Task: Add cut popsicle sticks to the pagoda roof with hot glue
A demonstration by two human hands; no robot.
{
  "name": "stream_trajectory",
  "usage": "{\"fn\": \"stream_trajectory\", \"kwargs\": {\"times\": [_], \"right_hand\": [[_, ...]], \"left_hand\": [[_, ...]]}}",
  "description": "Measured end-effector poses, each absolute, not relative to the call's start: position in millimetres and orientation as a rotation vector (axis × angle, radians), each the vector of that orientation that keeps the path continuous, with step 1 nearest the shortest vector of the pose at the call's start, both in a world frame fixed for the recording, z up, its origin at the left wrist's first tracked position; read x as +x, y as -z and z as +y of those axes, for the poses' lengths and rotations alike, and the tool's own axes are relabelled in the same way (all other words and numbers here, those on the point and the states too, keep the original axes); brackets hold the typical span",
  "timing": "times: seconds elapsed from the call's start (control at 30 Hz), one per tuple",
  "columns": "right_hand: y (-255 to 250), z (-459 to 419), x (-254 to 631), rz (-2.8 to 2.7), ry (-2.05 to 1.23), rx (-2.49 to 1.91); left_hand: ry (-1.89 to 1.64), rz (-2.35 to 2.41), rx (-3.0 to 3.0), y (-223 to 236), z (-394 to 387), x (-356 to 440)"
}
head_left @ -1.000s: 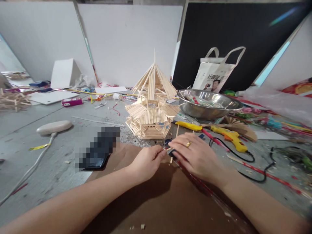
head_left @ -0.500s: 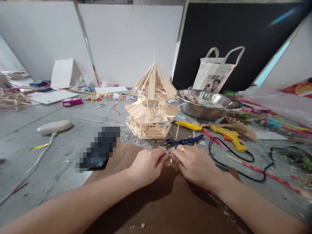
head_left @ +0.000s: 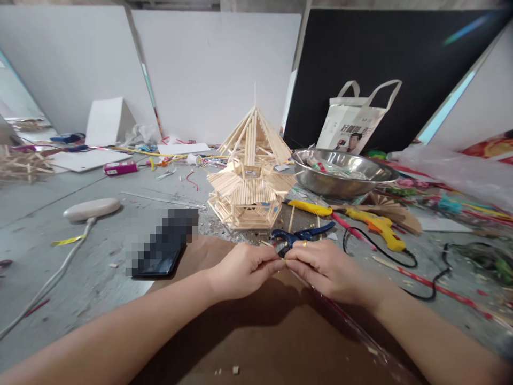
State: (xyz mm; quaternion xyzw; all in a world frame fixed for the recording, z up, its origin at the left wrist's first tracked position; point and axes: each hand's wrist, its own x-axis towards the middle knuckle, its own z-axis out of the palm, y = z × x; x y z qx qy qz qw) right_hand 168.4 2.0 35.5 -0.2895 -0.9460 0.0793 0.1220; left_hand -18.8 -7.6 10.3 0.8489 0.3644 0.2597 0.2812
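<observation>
My left hand [head_left: 244, 270] and my right hand [head_left: 324, 267] are both closed in a pinch, their fingertips meeting above the brown board. A tiny pale bit shows where the tips touch; it is too small and covered to name. Just beyond the fingers lie blue-handled cutters [head_left: 302, 234], partly hidden by my right hand. Behind them stands a pagoda-like model of thin wooden sticks [head_left: 252, 190], with a tiered roof and a spire. Under my right hand runs a long clear plastic sleeve [head_left: 348, 322] with a red edge.
On the left are a phone [head_left: 160, 262], partly blurred out, and a white power strip [head_left: 92, 209] with its cord. To the right lie a yellow glue gun [head_left: 379, 227], a yellow-handled knife [head_left: 310, 207] and a metal basin [head_left: 340, 184]. A tote bag [head_left: 348, 125] leans behind.
Both hands stay pinched together; their fingertips have shifted slightly right. My right hand has turned a little, and more of the plastic sleeve beneath it shows.
</observation>
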Motion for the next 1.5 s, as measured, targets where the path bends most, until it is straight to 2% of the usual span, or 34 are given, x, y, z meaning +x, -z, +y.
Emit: {"fn": "stream_trajectory", "kwargs": {"times": [0.17, 0.37, 0.6, 0.8, 0.97, 1.07, 1.17, 1.3, 1.5], "right_hand": [[-32, 11, 173, -2.62, -0.405, -0.983], [-29, 20, 179, -2.415, -0.526, -1.188], [-27, 13, 171, -2.495, -0.75, -1.128], [-27, 8, 166, -2.492, -0.804, -1.082], [-28, 6, 167, -2.446, -0.695, -1.062], [-28, 7, 170, -2.225, -0.424, -1.065], [-28, 11, 172, -1.996, -0.239, -1.091], [-23, 16, 175, -2.122, -0.124, -1.166], [-16, 15, 173, -2.405, 0.019, -1.083]], "left_hand": [[-0.681, 1.066, 2.329, -9, -1, -23], [-0.602, 1.413, 2.468, 1, 6, -26], [-0.904, 1.326, 2.579, 0, 2, -22], [-0.748, 1.251, 2.784, -5, 1, -13], [-0.613, 1.282, 2.849, -13, 1, -8], [-0.739, 1.387, 2.676, -28, 2, -13], [-1.112, 1.485, 2.215, -45, 12, -23], [-1.55, 1.385, 1.47, -60, 33, -34], [-1.598, 1.226, 1.086, -73, 51, -28]]}}
